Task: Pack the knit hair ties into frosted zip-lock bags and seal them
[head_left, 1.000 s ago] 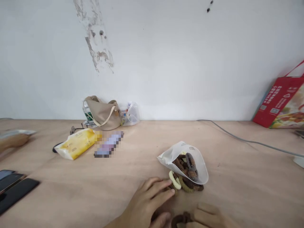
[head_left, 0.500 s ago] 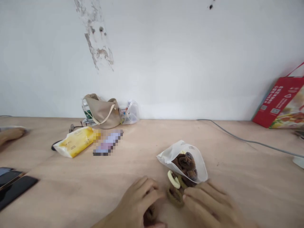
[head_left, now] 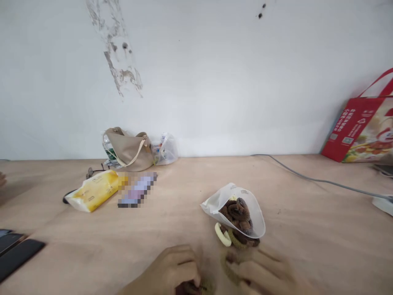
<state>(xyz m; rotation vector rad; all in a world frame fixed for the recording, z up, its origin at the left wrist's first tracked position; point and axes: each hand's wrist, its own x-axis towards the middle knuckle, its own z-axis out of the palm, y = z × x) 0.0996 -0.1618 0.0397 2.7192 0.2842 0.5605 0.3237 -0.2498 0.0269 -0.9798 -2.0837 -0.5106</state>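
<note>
A translucent white plastic bag (head_left: 250, 205) lies open on the wooden table (head_left: 184, 213), with several brown hair ties (head_left: 238, 213) inside and spilling out at its mouth. A cream hair tie (head_left: 221, 235) and an olive one lie just in front of it. My left hand (head_left: 170, 272) is at the bottom edge, fingers curled over a dark hair tie. My right hand (head_left: 260, 272), blurred by motion, is close beside it below the bag, with an olive-brown hair tie (head_left: 229, 268) at its fingertips.
A yellow tissue pack (head_left: 92, 190), a beige handbag (head_left: 127, 149) and a small clear bag (head_left: 164, 149) sit toward the wall. Dark phones (head_left: 15, 252) lie at the left edge. A grey cable (head_left: 322, 180) runs right, near a red gift bag (head_left: 359, 125).
Both my hands have drawn back toward me from the bag's mouth. The left hand has curled shut over a dark hair tie. Another person's hand at the far left has nearly left view.
</note>
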